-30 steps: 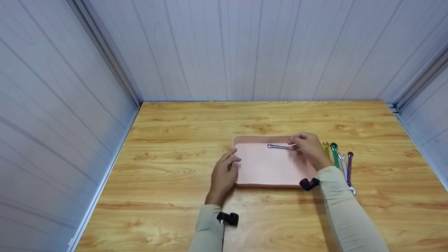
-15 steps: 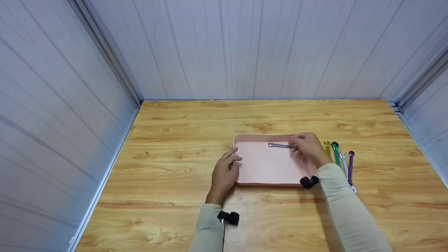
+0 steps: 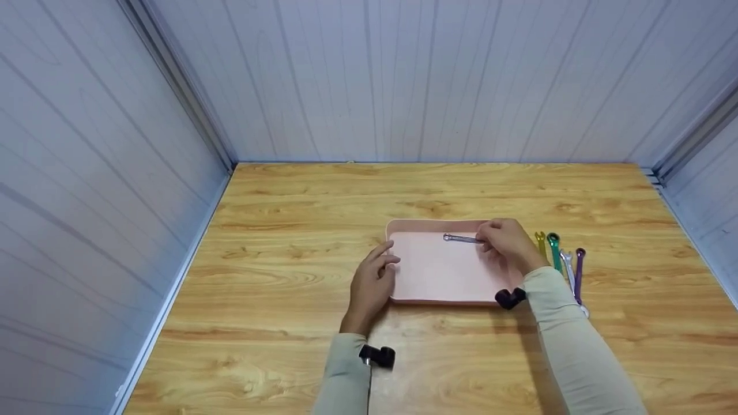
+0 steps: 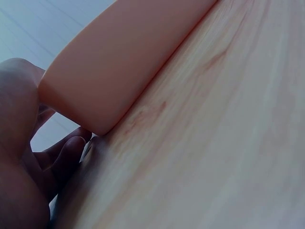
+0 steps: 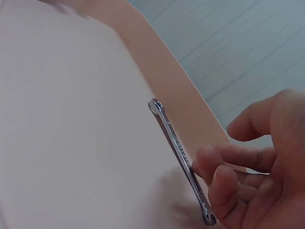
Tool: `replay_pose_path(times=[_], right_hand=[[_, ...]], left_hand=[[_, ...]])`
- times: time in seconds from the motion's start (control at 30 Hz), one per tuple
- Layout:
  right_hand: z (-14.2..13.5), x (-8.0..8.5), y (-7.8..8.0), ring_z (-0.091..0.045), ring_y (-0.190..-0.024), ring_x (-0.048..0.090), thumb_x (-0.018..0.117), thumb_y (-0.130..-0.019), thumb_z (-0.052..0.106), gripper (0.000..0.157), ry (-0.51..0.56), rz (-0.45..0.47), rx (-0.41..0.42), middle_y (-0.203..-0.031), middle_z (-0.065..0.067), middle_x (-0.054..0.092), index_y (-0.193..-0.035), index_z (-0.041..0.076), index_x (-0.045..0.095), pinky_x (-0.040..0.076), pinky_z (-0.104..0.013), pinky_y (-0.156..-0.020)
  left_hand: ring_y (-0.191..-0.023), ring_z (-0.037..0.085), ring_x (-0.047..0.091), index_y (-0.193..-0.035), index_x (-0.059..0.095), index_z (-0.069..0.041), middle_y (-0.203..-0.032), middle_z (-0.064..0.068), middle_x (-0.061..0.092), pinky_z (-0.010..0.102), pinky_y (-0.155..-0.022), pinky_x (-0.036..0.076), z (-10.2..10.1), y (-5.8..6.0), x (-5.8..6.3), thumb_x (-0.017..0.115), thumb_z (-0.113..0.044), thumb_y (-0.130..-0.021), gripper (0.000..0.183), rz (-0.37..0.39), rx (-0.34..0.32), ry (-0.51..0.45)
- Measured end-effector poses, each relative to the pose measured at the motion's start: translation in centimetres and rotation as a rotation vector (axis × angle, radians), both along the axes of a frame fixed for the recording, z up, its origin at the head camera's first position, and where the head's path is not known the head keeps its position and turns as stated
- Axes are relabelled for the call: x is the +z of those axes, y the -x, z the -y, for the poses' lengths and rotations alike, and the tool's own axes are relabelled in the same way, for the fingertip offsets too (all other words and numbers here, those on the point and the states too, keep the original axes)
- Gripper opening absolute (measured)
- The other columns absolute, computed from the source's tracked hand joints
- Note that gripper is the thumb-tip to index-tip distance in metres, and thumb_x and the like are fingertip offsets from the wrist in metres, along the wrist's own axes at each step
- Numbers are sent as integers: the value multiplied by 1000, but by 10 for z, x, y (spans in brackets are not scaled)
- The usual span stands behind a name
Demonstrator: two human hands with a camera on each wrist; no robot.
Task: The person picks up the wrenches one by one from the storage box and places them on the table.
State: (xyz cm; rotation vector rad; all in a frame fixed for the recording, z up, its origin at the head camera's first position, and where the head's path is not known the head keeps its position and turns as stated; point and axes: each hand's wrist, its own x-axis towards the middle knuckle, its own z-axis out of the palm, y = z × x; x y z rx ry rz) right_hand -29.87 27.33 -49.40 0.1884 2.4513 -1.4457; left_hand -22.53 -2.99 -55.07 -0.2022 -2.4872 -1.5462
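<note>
A pink tray point(image 3: 438, 276) lies on the wooden table. Along its far wall inside lies a small silver combination wrench point(image 3: 459, 238). My right hand point(image 3: 507, 242) is over the tray's far right part, fingers loosely bent. In the right wrist view the wrench point(image 5: 177, 148) runs beside those fingers, and one fingertip point(image 5: 196, 167) appears to touch its shaft; the thumb stands apart from it. My left hand point(image 3: 372, 282) rests at the tray's left wall, its fingers reaching over the rim. From the left wrist, the tray's outer wall point(image 4: 119, 62) hides some of those fingers.
Right of the tray, partly behind the right forearm, lie a yellow wrench point(image 3: 541, 245), a green wrench point(image 3: 554, 251), a silver wrench point(image 3: 568, 268) and a purple wrench point(image 3: 579, 276). White panel walls point(image 3: 369, 80) bound the table point(image 3: 288, 230) at the back and sides.
The view shifts slightly. Both hands and the tray stay nearly still. The wrench's near end, visible past the right fingers a second ago, is now hidden behind them in the head view.
</note>
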Motion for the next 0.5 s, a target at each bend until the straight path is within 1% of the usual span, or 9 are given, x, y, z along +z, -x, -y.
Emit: replay_pose_path(times=[0.03,0.17,0.27,0.37,0.5], right_hand=[[0,0,0,-20,-69,59,52,-98,24,34,-7,-2,0,-88,-14,66,-113,-3,66,48,-32,-56],[1,-1,0,-18,-68,59,53,-98,22,33,-16,-13,14,-87,-14,66,-112,-5,67,50,-31,-57],[2,-2,0,-17,-67,59,54,-98,18,32,-26,-29,47,-87,-15,66,-113,-7,67,53,-31,-57],[2,-4,0,-17,-66,59,57,-97,15,30,-66,-53,82,-86,-16,66,-115,-7,67,52,-30,-56],[3,-5,-1,-18,-70,60,61,-94,14,32,-153,-91,111,-99,-18,65,-119,-6,65,51,-28,-59]], left_hand=[[-134,11,47,-103,76,-8,-140,-15,56,38,-103,44,0,0,0,56,-9,-95,21,-4,-1,1],[-131,11,50,-103,76,-8,-140,-14,57,38,-95,47,0,0,0,56,-8,-95,22,-12,-4,2],[-129,10,52,-103,77,-9,-139,-14,57,37,-90,48,0,1,0,55,-8,-95,23,-11,3,8],[-129,10,52,-103,77,-9,-139,-15,57,37,-91,48,-1,2,0,56,-8,-94,23,-11,6,10],[-128,9,52,-103,77,-9,-139,-15,57,37,-91,48,-3,3,0,56,-8,-94,22,-14,0,5]])
